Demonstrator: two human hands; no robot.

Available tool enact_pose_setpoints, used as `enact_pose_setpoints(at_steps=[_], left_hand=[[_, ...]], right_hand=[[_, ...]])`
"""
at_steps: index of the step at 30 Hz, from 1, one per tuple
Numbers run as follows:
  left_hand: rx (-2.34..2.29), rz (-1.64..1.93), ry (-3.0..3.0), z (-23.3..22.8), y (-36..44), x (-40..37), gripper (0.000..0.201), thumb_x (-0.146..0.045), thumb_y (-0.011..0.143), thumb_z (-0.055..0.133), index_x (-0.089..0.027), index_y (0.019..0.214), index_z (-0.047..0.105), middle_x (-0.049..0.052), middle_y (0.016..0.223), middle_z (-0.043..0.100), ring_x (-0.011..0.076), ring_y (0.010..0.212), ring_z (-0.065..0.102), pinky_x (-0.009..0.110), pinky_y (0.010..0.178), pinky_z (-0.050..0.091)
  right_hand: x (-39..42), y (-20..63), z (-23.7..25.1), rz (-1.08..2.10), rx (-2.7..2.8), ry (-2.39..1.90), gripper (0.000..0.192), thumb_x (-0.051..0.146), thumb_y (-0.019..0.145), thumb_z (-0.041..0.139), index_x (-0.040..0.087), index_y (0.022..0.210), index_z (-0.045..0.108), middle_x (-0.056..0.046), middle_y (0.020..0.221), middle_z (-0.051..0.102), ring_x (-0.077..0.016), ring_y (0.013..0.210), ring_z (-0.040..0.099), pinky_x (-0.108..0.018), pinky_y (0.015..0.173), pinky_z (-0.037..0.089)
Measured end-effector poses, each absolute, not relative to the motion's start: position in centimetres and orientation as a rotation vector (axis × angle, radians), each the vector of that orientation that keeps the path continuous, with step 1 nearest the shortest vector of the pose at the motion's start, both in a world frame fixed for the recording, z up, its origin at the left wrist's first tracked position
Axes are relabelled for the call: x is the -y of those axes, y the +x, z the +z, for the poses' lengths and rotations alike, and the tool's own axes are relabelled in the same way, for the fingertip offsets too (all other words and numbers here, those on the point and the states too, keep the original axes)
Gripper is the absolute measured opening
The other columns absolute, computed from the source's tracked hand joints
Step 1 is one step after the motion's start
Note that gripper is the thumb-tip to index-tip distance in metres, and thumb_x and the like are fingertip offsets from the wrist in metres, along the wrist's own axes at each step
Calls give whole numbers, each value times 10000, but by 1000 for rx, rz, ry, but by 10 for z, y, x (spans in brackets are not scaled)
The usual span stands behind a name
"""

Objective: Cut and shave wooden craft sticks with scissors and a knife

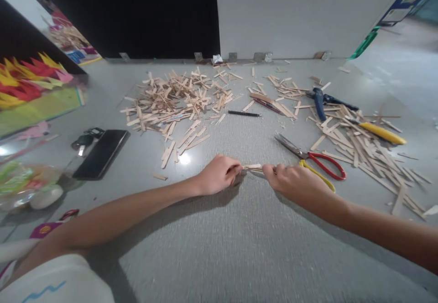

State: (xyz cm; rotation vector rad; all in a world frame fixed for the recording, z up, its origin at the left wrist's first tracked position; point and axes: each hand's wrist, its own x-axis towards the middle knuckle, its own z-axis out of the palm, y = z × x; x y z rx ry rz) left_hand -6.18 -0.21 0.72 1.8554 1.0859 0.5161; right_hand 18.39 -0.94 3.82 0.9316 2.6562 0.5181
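Note:
In the middle of the grey table, thin wooden craft sticks [252, 166] span the gap between my two hands. My left hand [221, 174] is closed in a pinch at their left end. Fingers curled, my right hand [290, 180] grips the right end; its fingertips hide how many pieces there are. Just beyond my right hand lie open scissors [301, 154] with one red and one yellow handle. The yellow loop runs close behind that hand, and I cannot tell if they touch.
A big pile of stick pieces [181, 95] lies at the far left, longer strips [362, 143] at right. Blue-handled pliers [320, 102], a yellow-handled cutter [381, 133] and a black pen [244, 113] lie among them. A phone [101, 154] and keys [85, 141] rest left. Panels [308, 15] stand behind.

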Motion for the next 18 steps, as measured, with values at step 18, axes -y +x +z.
enact_pose_setpoints(at_steps=[18], left_hand=[[-1172,601,2123,-11,-60,9,379,-315,1083,425,-202,749,563,-37,580,488,117,496,406,257,576,303]], right_hand=[[-5,181,41,393,-2656,881,351,-64,940,411,144,997,689,-81,685,729,-161,499,571,-307,491,146]])
